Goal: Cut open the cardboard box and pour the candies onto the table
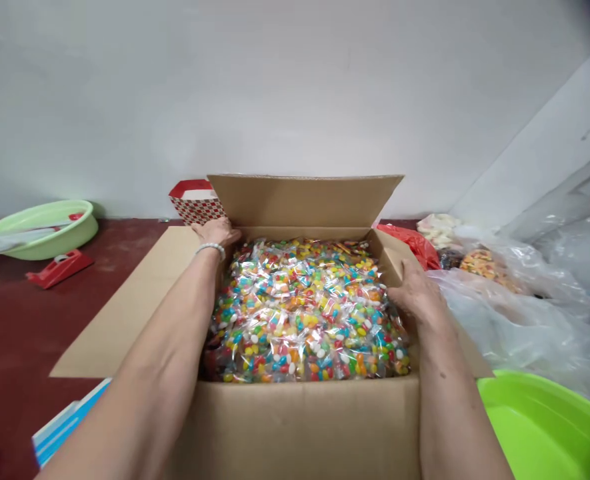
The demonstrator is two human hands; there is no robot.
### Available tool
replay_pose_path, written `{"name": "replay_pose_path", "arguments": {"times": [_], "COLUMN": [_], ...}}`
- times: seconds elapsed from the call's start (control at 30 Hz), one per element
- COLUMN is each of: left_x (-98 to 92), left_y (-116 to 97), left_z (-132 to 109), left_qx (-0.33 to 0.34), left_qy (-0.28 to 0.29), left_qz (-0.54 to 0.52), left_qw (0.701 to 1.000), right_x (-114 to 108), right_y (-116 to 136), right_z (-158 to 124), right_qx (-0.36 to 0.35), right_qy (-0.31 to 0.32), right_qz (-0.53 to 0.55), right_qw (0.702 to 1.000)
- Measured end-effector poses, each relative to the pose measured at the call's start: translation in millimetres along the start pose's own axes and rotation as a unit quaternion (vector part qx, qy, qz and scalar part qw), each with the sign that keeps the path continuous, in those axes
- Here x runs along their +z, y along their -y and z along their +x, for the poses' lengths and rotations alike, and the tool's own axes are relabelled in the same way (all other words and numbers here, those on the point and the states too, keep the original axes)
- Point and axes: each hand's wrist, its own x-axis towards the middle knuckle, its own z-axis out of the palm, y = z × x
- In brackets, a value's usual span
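Between both hands: cardboard box (305,420) of candy packets (305,310); left hand (218,233) open on far-left corner, right hand (417,291) open on right wall.

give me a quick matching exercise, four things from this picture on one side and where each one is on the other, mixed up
Things:
1. left hand
2. right hand
3. pale green basin
4. candy packets

Places:
A. far left on the red floor
B. filling the open cardboard box
C. at the box's far left corner
D. on the box's right wall

Pairs: 1-C, 2-D, 3-A, 4-B
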Motion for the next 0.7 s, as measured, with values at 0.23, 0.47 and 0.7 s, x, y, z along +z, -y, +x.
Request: {"name": "replay_pose_path", "arguments": {"times": [0.23,0.47,0.7], "left_x": [-4.7,-24.1,-46.7], "left_y": [1.6,-15.6,-19.1], "left_z": [8.5,-14.0,-54.2], "left_qx": [-0.010,-0.024,-0.005], "left_qy": [0.007,-0.011,-0.051], "left_qz": [0.027,0.060,0.059], "left_qw": [1.000,0.998,0.997], "right_x": [3.3,-0.4,-13.2], "right_y": [-9.1,-10.3,-9.8], "right_z": [-16.9,-25.6,-52.9], "right_qx": [-0.050,-0.045,-0.022], "right_qy": [-0.036,-0.045,-0.074], "right_qz": [-0.028,0.001,0.026], "right_qw": [0.998,0.998,0.997]}}
